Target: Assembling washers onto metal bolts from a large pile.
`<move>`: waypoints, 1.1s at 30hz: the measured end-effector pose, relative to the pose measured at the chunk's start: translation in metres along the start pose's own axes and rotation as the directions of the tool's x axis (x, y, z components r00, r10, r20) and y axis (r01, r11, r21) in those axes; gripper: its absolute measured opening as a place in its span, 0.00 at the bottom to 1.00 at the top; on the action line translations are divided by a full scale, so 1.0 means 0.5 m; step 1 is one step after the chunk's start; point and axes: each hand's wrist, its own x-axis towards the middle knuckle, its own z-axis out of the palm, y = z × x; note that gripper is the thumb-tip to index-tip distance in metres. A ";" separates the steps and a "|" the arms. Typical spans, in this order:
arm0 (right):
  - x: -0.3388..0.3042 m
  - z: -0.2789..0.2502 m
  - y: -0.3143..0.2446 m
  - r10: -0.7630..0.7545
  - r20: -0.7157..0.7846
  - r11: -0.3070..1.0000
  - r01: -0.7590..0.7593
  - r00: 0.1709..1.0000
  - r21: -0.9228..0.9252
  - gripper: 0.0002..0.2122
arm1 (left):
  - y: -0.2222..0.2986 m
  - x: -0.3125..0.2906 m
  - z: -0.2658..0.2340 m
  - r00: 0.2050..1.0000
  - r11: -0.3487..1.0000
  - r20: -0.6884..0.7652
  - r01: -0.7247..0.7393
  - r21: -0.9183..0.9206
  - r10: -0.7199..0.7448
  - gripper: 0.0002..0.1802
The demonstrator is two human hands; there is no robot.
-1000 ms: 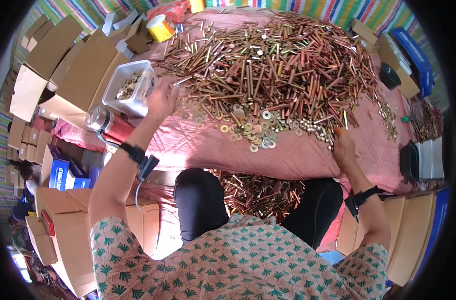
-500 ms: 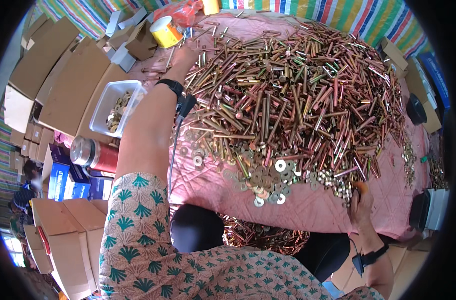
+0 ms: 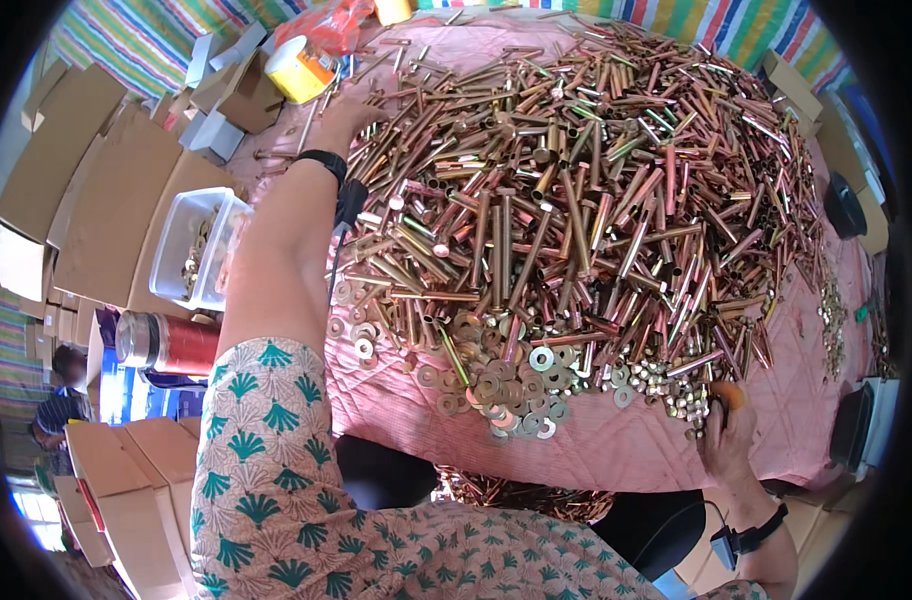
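A broad heap of brassy metal bolts and tube-like sleeves [image 3: 576, 180] covers much of the pink quilted cloth. My left hand [image 3: 348, 122] reaches to the far left edge of this heap, its fingers down among loose bolts; their tips are too small and hidden to read. At the near right, my right hand [image 3: 731, 435] rests beside a cluster of small shiny nuts [image 3: 681, 390]. Its fingers are closed around something dark that I cannot make out, and an orange patch [image 3: 728, 395] shows at the fingertips. Flat washers [image 3: 516, 390] lie in a loose pile along the heap's front.
Left of my arm stand a clear plastic tub [image 3: 161, 250] holding washers and a red flask [image 3: 188, 345]. A yellow-and-white tin [image 3: 298, 70] is beyond my left hand. Cardboard boxes [image 3: 116, 210] line the left side; a dark round dish [image 3: 844, 205] sits at the right.
The whole scene has shifted left and slightly down in the picture. My left hand remains at the heap's far left edge, and my right hand stays by the nuts, still closed.
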 end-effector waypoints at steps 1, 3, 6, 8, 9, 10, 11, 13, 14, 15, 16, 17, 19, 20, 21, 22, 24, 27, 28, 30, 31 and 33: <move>0.006 0.008 -0.001 0.021 0.014 0.996 -0.022 1.000 0.088 0.08 | -0.064 0.022 -0.027 0.999 0.998 -0.046 -0.005 0.064 0.008 0.34; -0.001 0.006 0.003 0.081 0.030 0.988 -0.084 0.996 0.126 0.08 | -0.039 0.038 -0.020 0.996 0.995 -0.063 -0.054 0.089 0.059 0.31; -0.024 -0.006 0.016 0.182 0.043 0.981 -0.184 0.982 0.055 0.09 | 0.146 -0.012 0.037 0.984 0.988 0.092 0.153 0.010 -0.153 0.33; -0.016 -0.009 0.010 0.105 0.020 0.993 -0.106 0.994 0.051 0.09 | 0.148 -0.051 0.011 0.983 0.983 -0.034 0.180 0.023 -0.180 0.35; -0.014 -0.010 0.008 0.041 0.005 0.999 -0.042 0.999 0.035 0.09 | 0.142 -0.060 -0.004 0.970 0.979 -0.142 0.202 0.028 -0.196 0.37; -0.013 -0.011 0.007 0.034 0.000 0.999 -0.034 0.999 0.042 0.09 | 0.130 -0.066 -0.025 0.988 0.989 -0.040 0.149 -0.017 -0.150 0.38; -0.013 -0.011 0.007 0.060 0.026 0.996 -0.061 0.998 0.066 0.08 | 0.114 -0.070 -0.043 0.987 0.988 -0.049 0.152 -0.012 -0.153 0.38; -0.012 -0.011 0.007 0.081 0.050 0.992 -0.085 0.995 0.092 0.08 | 0.086 -0.080 -0.066 0.985 0.975 -0.076 0.138 -0.172 -0.153 0.35; -0.019 -0.013 0.014 0.134 0.069 0.988 -0.138 0.989 0.062 0.08 | 0.164 -0.124 -0.086 0.992 0.971 0.020 0.128 -0.203 -0.127 0.33; -0.017 -0.014 0.011 0.138 0.084 0.987 -0.144 0.987 0.066 0.08 | 0.150 -0.147 -0.113 0.990 0.970 0.011 0.137 -0.200 -0.137 0.33; -0.014 -0.015 0.007 0.129 0.085 0.988 -0.135 0.988 0.074 0.08 | 0.130 -0.160 -0.134 0.998 0.975 -0.055 -0.005 -0.222 -0.008 0.32; -0.010 -0.013 0.004 0.108 0.071 0.990 -0.114 0.992 0.082 0.08 | 0.115 -0.175 -0.156 0.985 0.962 -0.122 -0.146 -0.230 0.121 0.31; -0.007 -0.007 0.000 0.099 0.060 0.992 -0.103 0.993 0.078 0.08 | 0.169 -0.252 -0.210 0.982 0.957 -0.090 -0.181 -0.227 0.165 0.31; -0.007 -0.005 0.002 0.070 0.024 0.994 -0.072 0.997 0.080 0.08 | 0.175 -0.258 -0.212 0.980 0.948 -0.008 -0.194 -0.251 0.199 0.37; -0.007 -0.003 0.006 0.046 -0.011 0.996 -0.045 0.999 0.079 0.09 | 0.193 -0.269 -0.215 0.969 0.938 0.075 -0.207 -0.279 0.237 0.43; -0.007 -0.003 0.008 0.053 -0.009 0.996 -0.052 0.999 0.071 0.09 | 0.208 -0.284 -0.216 0.967 0.935 0.080 -0.211 -0.286 0.243 0.43; -0.010 -0.004 0.014 0.023 -0.012 1.000 -0.023 1.000 0.020 0.09 | 0.261 -0.329 -0.242 0.846 0.813 0.136 -0.433 -0.389 0.515 0.58; -0.009 0.001 0.016 0.032 -0.003 0.999 -0.032 0.999 0.041 0.09 | 0.244 -0.221 -0.226 0.956 0.708 0.019 -0.204 -0.677 0.293 0.65; -0.005 0.003 0.015 0.028 0.002 0.999 -0.028 1.000 0.040 0.09 | 0.208 -0.162 -0.198 0.962 0.611 0.017 -0.159 -0.776 0.273 0.62; 0.000 0.006 0.018 0.033 0.041 0.999 -0.035 0.999 0.042 0.09 | 0.136 -0.018 -0.143 0.983 0.887 0.096 -0.094 -0.452 0.154 0.56; -0.007 0.001 0.019 0.044 0.039 0.999 -0.045 0.998 0.026 0.09 | 0.145 0.004 -0.119 0.981 0.880 0.099 -0.103 -0.464 0.167 0.56; -0.011 0.003 0.021 0.184 0.091 0.976 -0.193 0.979 0.099 0.09 | 0.177 0.026 -0.068 0.991 0.935 0.135 0.067 -0.348 -0.020 0.51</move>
